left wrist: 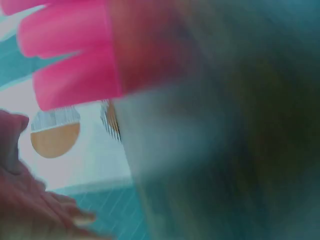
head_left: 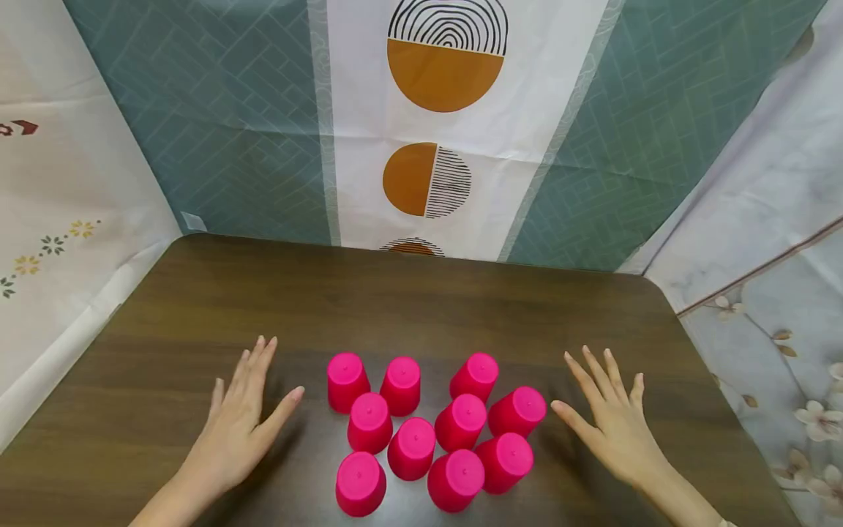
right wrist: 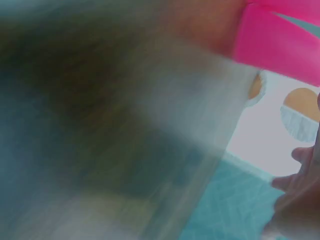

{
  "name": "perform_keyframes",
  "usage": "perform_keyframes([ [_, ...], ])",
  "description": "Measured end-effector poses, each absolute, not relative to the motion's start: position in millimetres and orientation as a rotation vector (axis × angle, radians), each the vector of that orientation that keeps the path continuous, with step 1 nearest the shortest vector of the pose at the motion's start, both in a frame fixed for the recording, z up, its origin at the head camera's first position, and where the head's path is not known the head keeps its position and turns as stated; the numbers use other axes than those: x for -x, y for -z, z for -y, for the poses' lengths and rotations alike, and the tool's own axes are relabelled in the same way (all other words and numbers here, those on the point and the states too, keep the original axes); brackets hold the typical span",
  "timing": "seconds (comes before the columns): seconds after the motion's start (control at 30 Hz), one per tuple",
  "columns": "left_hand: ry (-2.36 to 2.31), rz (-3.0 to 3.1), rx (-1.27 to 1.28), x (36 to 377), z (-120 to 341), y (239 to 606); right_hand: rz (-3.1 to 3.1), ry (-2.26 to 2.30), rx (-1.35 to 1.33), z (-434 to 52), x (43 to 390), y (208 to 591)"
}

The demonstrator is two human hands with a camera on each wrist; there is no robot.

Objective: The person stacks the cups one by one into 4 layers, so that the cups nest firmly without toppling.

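Both hands are flat and spread, holding nothing. Left hand (head_left: pixel 240 421) sits on the counter (head_left: pixel 421 307) just left of the cups (head_left: pixel 431 432), fingers straight and fanned, thumb pointing toward the nearest cup but not touching it as far as I can see. Right hand (head_left: pixel 609 421) mirrors it on the other side, fingers loose and straight, thumb near the cup on the right edge of the bunch, apart from it.

The cups are ten pink ones, all upside down, bunched loosely in the middle of the near part of the counter. No real pattern, just a cluster; some touch each other, a couple lean a bit. None are stacked on another, so if stacking or arranging is the idea, I'd say nothing has been built yet and pretty much all of it is left.

Wrist views are mostly a blur: some pink from the cups (left wrist: pixel 70 55) in the left one, pink at the top right corner (right wrist: pixel 285 40) in the right one. Can't tell finger detail from those
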State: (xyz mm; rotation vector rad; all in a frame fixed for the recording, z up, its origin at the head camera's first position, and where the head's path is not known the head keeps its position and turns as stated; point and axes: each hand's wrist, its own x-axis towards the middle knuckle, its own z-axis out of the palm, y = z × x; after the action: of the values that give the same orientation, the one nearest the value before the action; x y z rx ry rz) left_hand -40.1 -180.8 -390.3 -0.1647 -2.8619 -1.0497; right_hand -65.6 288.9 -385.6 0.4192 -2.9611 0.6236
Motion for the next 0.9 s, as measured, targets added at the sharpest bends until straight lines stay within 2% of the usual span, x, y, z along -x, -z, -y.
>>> perform_keyframes([
  [0.13, 1.455, 2.723, 0.248, 45.5, 170.2, 382.8, 2.931, -0.987, -0.481, -264.4, 80.1, 373.3],
  [0.2, 1.480, 2.675, 0.311, 49.8, 163.1, 380.8, 2.927, -1.053, -0.514, -252.2, 88.1, 365.7],
  [0.43, 1.526, 2.656, 0.379, 68.0, 148.4, 375.3, 2.984, -0.886, -0.714, -210.5, 106.1, 339.7],
  [0.6, 1.714, 2.703, 0.375, 81.1, 149.0, 377.1, 2.990, -0.748, -0.951, -181.2, 108.1, 335.0],
  [0.9, 1.751, 2.789, 0.448, 89.9, 146.0, 387.6, 3.040, -0.572, -1.255, -138.2, 118.0, 323.3],
])
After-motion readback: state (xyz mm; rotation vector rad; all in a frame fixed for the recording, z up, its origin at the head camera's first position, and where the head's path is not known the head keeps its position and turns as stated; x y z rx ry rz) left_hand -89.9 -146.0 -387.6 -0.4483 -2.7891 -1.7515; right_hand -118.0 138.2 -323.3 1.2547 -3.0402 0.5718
